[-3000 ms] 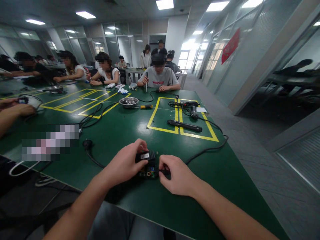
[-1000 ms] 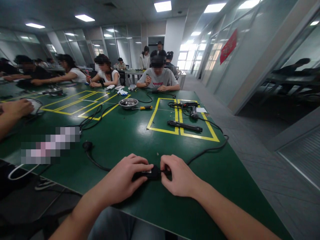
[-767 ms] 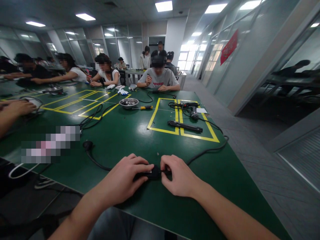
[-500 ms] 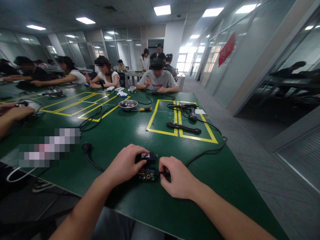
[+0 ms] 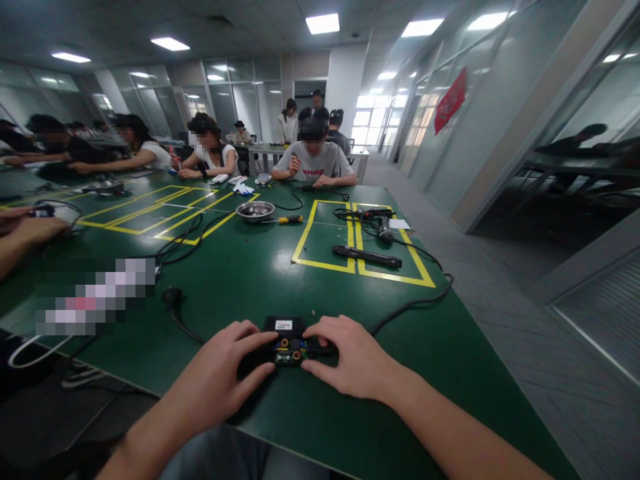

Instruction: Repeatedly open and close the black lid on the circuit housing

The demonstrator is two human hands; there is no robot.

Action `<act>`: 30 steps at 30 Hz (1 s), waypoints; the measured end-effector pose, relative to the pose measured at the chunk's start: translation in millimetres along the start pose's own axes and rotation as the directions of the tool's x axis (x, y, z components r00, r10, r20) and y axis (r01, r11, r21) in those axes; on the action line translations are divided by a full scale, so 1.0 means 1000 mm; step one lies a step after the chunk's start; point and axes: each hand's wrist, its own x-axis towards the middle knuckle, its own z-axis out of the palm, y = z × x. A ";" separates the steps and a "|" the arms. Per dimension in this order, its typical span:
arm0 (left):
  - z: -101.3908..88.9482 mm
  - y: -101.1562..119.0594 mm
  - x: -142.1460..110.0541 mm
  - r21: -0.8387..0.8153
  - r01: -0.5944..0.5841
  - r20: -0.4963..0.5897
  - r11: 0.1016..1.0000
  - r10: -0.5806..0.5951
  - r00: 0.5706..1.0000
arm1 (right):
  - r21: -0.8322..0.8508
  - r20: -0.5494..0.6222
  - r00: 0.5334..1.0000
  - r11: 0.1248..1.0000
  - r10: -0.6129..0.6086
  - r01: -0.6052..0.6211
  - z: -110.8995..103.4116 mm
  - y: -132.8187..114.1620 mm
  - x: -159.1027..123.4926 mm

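A small circuit board point(image 5: 291, 351) with copper coils lies on the green table in front of me, its outer casing largely hidden by my fingers. My left hand point(image 5: 234, 365) holds its left side between thumb and forefinger. At the right end, the thumb and fingertips of my right hand point(image 5: 350, 355) grip the board, with a black cord running under that hand. Just behind the board rests a black cover point(image 5: 270, 325) bearing a white label. Off to the left is a black plug point(image 5: 173, 297) on a cord.
Ahead lie a black tube-shaped handle point(image 5: 367, 257), a heat-gun-like tool point(image 5: 385, 230), a metal bowl point(image 5: 255, 212) and a yellow-black screwdriver point(image 5: 289, 219). A power strip point(image 5: 100, 297), blurred out, is at left. Co-workers sit around; one person's hands point(image 5: 37, 227) reach in from the left.
My left hand has let go of the black cover, which now lies behind the board, and has come down to the board's left side. My right hand has shifted slightly left onto the board.
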 end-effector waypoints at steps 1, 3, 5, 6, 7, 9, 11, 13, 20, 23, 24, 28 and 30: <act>0.002 -0.001 -0.002 0.001 0.007 0.006 1.000 -0.007 1.000 | 0.001 -0.002 1.000 1.000 0.002 -0.002 0.000 0.000 0.000; 0.005 -0.003 -0.001 -0.011 0.010 0.026 1.000 -0.010 1.000 | 0.001 0.001 1.000 1.000 0.007 -0.007 -0.001 0.000 0.000; 0.006 -0.005 0.003 -0.035 0.008 0.055 0.999 -0.006 0.998 | -0.010 0.004 1.000 1.000 0.016 -0.016 -0.001 0.000 0.000; 0.006 -0.006 0.004 -0.047 0.006 0.066 0.999 -0.003 0.998 | -0.018 0.004 1.000 1.000 0.021 -0.021 0.000 0.000 0.000; 0.005 -0.006 0.006 -0.058 0.003 0.074 0.998 0.001 0.997 | -0.025 0.003 1.000 0.999 0.023 -0.023 0.000 0.000 0.000; 0.002 -0.004 0.007 -0.082 -0.008 0.073 0.997 0.014 0.997 | -0.032 -0.003 1.000 0.999 0.019 -0.019 0.002 0.000 0.000; -0.002 0.000 0.007 -0.111 -0.018 0.057 0.994 0.024 0.998 | -0.021 -0.015 1.000 1.000 0.000 -0.001 0.002 0.001 -0.002; -0.007 0.004 0.005 -0.149 -0.014 0.034 0.989 0.020 0.999 | 0.009 -0.036 0.999 1.000 -0.022 0.022 0.000 0.001 -0.004; -0.010 0.002 0.006 -0.187 0.038 0.066 0.982 -0.026 0.997 | 0.017 -0.098 0.991 0.995 -0.096 0.098 -0.006 0.000 -0.004; -0.006 -0.002 0.006 -0.172 0.026 0.069 0.985 -0.014 0.998 | -0.003 -0.089 0.992 0.996 -0.086 0.086 -0.004 0.002 -0.003; -0.006 -0.003 0.006 -0.164 0.021 0.068 0.986 -0.010 0.998 | -0.005 -0.084 0.993 0.997 -0.082 0.082 -0.003 0.003 -0.003; -0.010 -0.001 0.009 -0.073 -0.034 0.057 0.997 0.038 0.998 | -0.026 -0.077 0.993 0.996 -0.088 0.086 -0.002 0.003 -0.003; -0.013 0.003 0.014 0.003 -0.074 0.036 0.997 0.074 0.997 | -0.043 -0.079 0.993 0.995 -0.092 0.089 -0.003 0.003 -0.003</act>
